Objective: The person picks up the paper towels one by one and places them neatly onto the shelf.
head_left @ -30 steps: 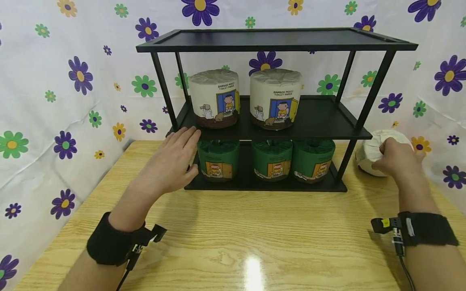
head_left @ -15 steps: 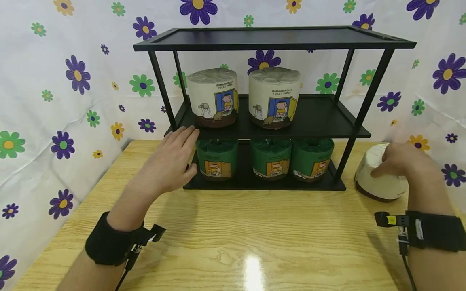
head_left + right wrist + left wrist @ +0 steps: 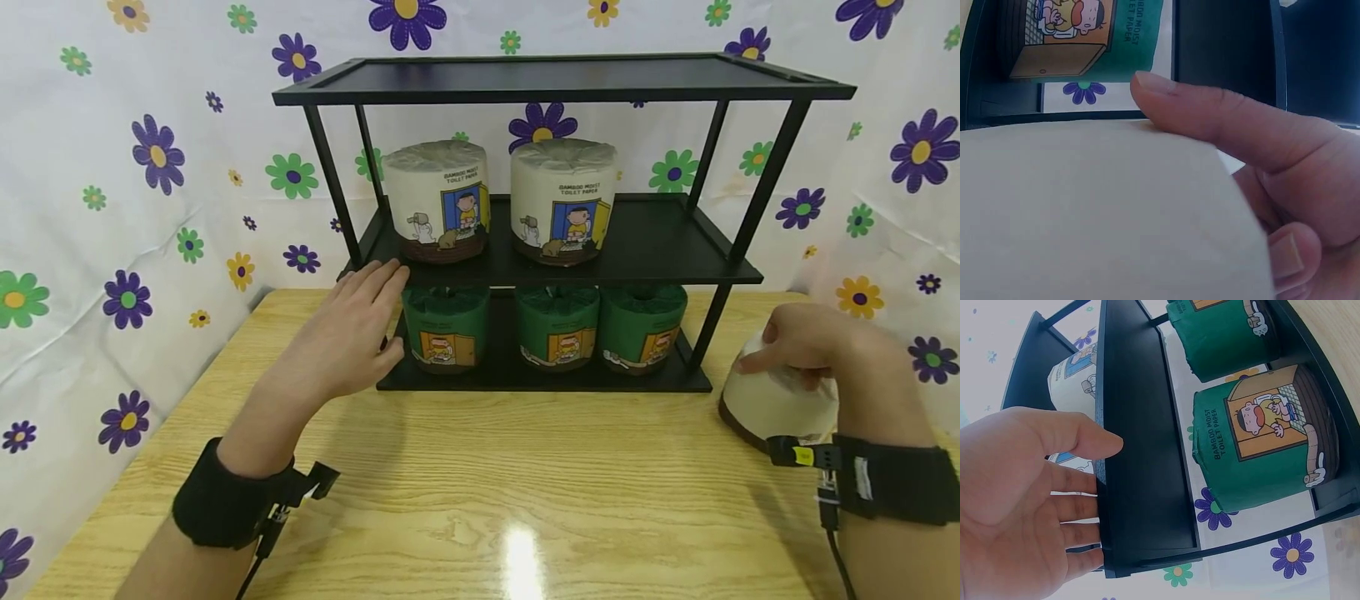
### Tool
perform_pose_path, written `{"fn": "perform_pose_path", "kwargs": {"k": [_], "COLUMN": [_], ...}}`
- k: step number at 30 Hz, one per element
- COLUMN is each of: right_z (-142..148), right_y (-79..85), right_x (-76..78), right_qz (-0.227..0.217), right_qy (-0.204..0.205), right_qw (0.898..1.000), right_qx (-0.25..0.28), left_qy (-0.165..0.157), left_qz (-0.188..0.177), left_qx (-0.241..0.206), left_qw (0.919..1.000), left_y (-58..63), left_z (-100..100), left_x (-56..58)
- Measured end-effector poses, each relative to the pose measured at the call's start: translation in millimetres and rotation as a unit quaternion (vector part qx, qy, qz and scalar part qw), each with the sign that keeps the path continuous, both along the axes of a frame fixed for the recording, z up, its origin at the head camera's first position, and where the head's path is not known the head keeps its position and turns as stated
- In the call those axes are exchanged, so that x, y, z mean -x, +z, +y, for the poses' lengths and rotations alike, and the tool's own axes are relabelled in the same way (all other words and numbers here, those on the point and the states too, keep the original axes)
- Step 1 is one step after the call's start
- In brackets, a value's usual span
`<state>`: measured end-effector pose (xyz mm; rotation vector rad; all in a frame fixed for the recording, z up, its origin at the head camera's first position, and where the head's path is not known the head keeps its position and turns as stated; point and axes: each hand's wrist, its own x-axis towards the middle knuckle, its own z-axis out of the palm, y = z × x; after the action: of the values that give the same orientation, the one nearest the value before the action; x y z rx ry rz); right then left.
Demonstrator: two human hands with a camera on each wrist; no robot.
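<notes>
My right hand [image 3: 813, 342] grips a white-wrapped toilet paper roll [image 3: 772, 404] with a dark brown bottom band, to the right of the black shelf rack. In the right wrist view the wrapped roll [image 3: 1097, 206] fills the lower part, the thumb along its edge. My left hand [image 3: 341, 333] rests its straight fingers on the front left corner of the middle shelf [image 3: 660, 250]; its thumb points forward below that edge. From the left wrist, the fingertips disappear behind the shelf's edge. Two white toilet paper rolls [image 3: 562, 208] stand on this shelf, left and centre.
Green-wrapped toilet paper rolls [image 3: 642, 329], three in all, stand on the bottom shelf [image 3: 502, 381]. Above is the black top shelf [image 3: 562, 77], joined by slanting posts. The rack stands on a wooden table [image 3: 450, 483] before a flower-printed cloth [image 3: 67, 208].
My right hand has brought the white roll toward me, tipping it from lying with its top facing me to nearly upright. The left hand keeps its place on the shelf corner.
</notes>
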<state>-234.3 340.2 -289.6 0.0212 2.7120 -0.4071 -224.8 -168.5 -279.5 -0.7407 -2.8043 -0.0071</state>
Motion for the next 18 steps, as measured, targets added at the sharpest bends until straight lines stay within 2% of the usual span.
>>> {"fn": "perform_pose_path", "kwargs": {"k": [4, 11, 18], "right_z": [-4, -14, -27], "right_y": [-0.3, 1.8, 1.8], "right_x": [-1.5, -3.4, -4.6], "right_qz": [-0.004, -0.018, -0.036], "right_qy": [0.006, 0.041, 0.058], "right_qw": [1.0, 0.999, 0.997], "right_qx": [0.004, 0.006, 0.043], "left_qy": [-0.001, 0.001, -0.001], "left_qz": [0.002, 0.001, 0.0], "left_qx": [0.003, 0.003, 0.002], "left_qw": [1.0, 1.0, 1.0], "left_y": [0.5, 1.0, 0.9], "left_z": [1, 1, 1], "left_x": [0.1, -0.3, -0.5]}}
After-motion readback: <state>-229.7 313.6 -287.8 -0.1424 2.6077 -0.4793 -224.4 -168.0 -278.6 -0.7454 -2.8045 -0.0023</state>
